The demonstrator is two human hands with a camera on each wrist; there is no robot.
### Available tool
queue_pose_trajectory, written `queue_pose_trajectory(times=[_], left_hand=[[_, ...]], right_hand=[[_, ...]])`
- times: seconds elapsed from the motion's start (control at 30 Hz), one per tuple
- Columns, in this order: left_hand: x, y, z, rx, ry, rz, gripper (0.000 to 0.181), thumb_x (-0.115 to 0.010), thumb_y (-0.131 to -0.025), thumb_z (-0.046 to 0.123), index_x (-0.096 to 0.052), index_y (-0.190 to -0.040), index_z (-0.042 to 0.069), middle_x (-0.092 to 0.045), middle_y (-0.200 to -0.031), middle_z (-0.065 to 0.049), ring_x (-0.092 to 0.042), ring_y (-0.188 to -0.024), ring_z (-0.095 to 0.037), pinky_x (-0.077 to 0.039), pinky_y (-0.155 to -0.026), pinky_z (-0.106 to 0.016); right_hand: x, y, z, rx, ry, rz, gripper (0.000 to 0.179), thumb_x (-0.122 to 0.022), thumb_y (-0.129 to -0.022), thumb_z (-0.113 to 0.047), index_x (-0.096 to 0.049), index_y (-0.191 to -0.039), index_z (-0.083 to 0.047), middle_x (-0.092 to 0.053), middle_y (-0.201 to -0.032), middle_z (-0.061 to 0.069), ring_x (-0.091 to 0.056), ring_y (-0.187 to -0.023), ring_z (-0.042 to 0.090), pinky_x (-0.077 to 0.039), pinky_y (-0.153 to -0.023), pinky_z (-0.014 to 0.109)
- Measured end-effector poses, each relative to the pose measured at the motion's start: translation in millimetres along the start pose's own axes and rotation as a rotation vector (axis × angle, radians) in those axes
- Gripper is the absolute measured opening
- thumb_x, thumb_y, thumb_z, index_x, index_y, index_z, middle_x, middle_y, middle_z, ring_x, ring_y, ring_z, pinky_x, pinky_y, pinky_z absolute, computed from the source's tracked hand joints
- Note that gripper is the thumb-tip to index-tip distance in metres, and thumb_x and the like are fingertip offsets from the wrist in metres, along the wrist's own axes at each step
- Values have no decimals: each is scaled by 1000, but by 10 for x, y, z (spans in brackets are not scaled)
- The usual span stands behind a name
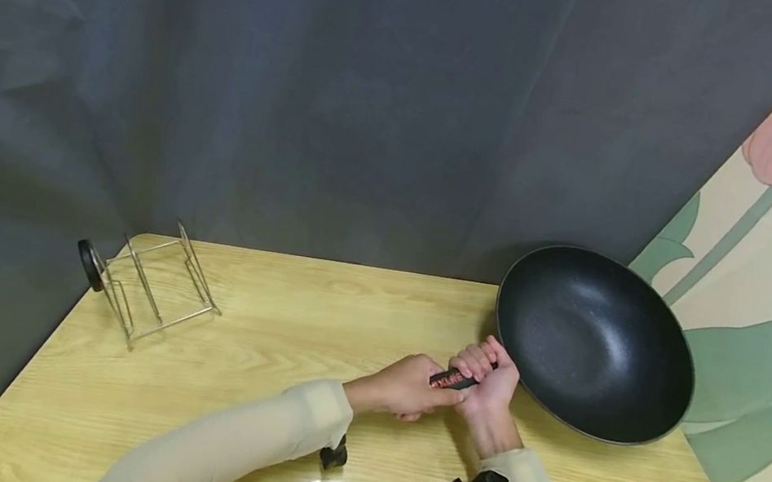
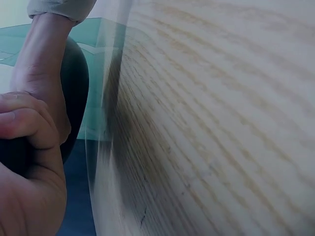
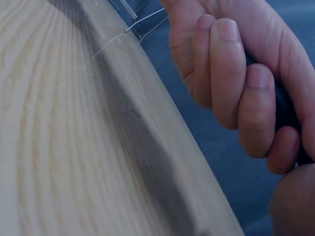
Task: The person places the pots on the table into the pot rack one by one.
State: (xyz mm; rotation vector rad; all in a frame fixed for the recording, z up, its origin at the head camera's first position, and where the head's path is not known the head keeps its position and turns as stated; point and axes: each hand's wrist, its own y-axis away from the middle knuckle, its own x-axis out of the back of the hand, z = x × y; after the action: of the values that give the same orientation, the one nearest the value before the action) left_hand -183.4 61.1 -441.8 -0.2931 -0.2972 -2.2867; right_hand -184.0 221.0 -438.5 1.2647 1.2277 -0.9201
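A large black wok (image 1: 586, 343) is at the right of the head view, its hollow inside facing up toward the camera. Both hands hold its black handle, which has red markings near the end. My left hand (image 1: 406, 388) grips the end, thumb along it. My right hand (image 1: 490, 383) wraps its fingers round the handle closer to the pan. In the right wrist view, curled fingers surround the dark handle (image 3: 285, 105). The left wrist view shows the wok's dark side (image 2: 76, 88) behind a forearm. Whether the wok's base touches the table cannot be told.
A wire rack (image 1: 161, 283) with a black round part stands at the left back of the wooden table (image 1: 318, 305). Dark cloth (image 1: 375, 108) hangs behind the table. A flower-patterned wall (image 1: 771, 345) borders the right side, close to the wok.
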Motion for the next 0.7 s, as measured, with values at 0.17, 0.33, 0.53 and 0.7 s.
queue_pose_trajectory(times=[0.17, 0.33, 0.53, 0.7], left_hand=[[-16, 34, 22, -11, 19, 1, 41, -70, -99, 32, -55, -67, 12, -44, -45, 2, -38, -31, -10, -30, -30, -25], [-34, 71, 67, -30, 11, 34, 42, -70, -99, 36, -54, -68, 14, -44, -44, 2, -38, -31, -10, -31, -30, -25], [-63, 134, 80, -77, 35, 77, 42, -70, -98, 42, -52, -71, 15, -43, -43, 3, -38, -30, -9, -31, -30, -25], [-100, 194, 52, -106, 74, 99, 36, -70, -98, 34, -52, -74, 15, -42, -44, 4, -37, -31, -9, -30, -30, -24]], right_hand=[[-59, 37, 5, 9, 38, -18, 42, -40, -104, -21, -26, -65, -19, -25, -52, -6, -18, -45, 9, -23, -46, 23], [-128, 71, 4, 18, 89, -39, 41, -40, -105, -21, -26, -66, -18, -24, -54, -7, -19, -45, 8, -22, -46, 23], [-201, 108, 28, 3, 126, -81, 41, -37, -107, -22, -25, -67, -19, -22, -54, -8, -18, -45, 8, -19, -47, 22], [-249, 148, 62, -5, 177, -61, 43, -38, -107, -22, -28, -66, -19, -27, -51, -7, -20, -44, 7, -21, -45, 21]])
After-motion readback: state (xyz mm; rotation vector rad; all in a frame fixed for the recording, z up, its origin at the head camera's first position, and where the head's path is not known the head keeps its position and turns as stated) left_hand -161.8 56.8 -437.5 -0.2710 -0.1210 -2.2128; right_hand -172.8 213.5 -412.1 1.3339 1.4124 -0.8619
